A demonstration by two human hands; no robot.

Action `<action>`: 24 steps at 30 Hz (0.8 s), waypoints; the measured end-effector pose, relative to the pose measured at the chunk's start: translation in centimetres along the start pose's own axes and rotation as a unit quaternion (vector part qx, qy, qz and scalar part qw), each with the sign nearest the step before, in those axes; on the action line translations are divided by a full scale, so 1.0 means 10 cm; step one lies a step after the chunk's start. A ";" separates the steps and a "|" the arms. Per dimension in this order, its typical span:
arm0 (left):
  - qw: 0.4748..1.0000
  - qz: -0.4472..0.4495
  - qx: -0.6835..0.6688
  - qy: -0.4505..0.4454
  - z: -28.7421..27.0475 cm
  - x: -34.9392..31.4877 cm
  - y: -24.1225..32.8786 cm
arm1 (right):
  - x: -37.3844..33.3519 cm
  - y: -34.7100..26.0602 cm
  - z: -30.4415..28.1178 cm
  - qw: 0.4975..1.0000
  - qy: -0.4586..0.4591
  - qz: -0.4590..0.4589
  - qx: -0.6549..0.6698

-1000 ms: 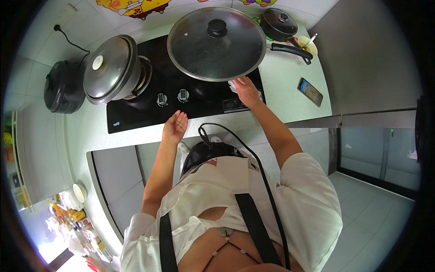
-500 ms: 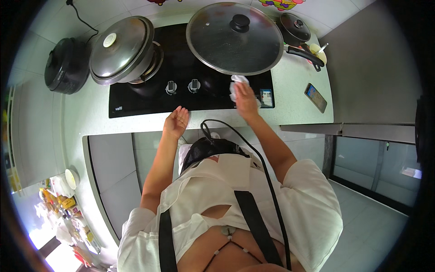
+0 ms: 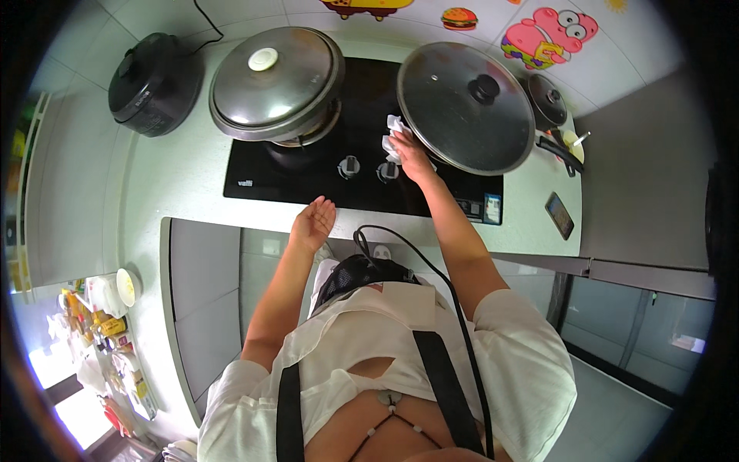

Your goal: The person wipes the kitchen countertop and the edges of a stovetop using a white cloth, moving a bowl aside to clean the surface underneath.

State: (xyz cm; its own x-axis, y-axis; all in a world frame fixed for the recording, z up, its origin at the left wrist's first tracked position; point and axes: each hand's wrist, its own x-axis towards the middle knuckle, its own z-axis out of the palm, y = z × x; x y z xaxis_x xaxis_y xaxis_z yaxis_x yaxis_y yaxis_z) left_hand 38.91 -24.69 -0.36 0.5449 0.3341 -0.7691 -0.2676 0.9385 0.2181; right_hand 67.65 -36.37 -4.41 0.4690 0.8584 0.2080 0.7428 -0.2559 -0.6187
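A crumpled white tissue or cloth (image 3: pixel 393 138) is under the fingers of my right hand (image 3: pixel 412 158), on the black glass cooktop (image 3: pixel 308 181) just left of the lidded frying pan (image 3: pixel 466 108). Two control knobs (image 3: pixel 387 172) sit on the glass below that hand. My left hand (image 3: pixel 314 223) hangs at the counter's front edge, palm turned up, its fingers loosely extended with nothing in them. On the left burner stands a wide steel pot (image 3: pixel 277 81) with a domed lid.
A black rice cooker (image 3: pixel 158 85) is at the back left. The pan's handle (image 3: pixel 560 154) points right, near a small lidded pot (image 3: pixel 545 102). A phone (image 3: pixel 560 215) lies on the right counter. A black cable (image 3: pixel 431 266) hangs before me.
My right hand has wiped across from the right front of the cooktop to the pan's left side, tissue in hand. My left hand stays near the front edge. The view has shifted.
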 end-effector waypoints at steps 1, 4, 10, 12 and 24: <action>1.000 0.000 -0.001 -0.005 -0.03 0.01 0.06 | 0.11 0.03 0.05 1.000 -0.002 0.000 -0.005; 1.000 0.004 0.004 -0.016 -0.10 0.03 0.22 | 0.46 0.08 0.22 0.999 -0.012 0.022 -0.033; 1.000 0.013 0.020 -0.018 -0.19 0.07 0.49 | 0.88 -0.32 0.54 0.980 -0.027 0.099 -0.169; 0.999 0.013 0.002 -0.039 -0.23 0.11 0.57 | 0.94 -0.52 0.64 0.975 -0.051 0.127 -0.176; 1.000 0.013 0.016 -0.021 -0.23 0.08 0.90 | 0.68 -1.37 1.32 0.985 0.115 0.003 -0.125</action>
State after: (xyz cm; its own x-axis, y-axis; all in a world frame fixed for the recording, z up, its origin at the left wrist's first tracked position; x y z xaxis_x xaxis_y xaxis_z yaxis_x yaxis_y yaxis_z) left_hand 35.06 -16.19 -0.38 0.5706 0.3617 -0.7373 -0.2574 0.9313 0.2577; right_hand 54.35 -21.17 -4.48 0.5477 0.7408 0.3888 0.8212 -0.3869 -0.4196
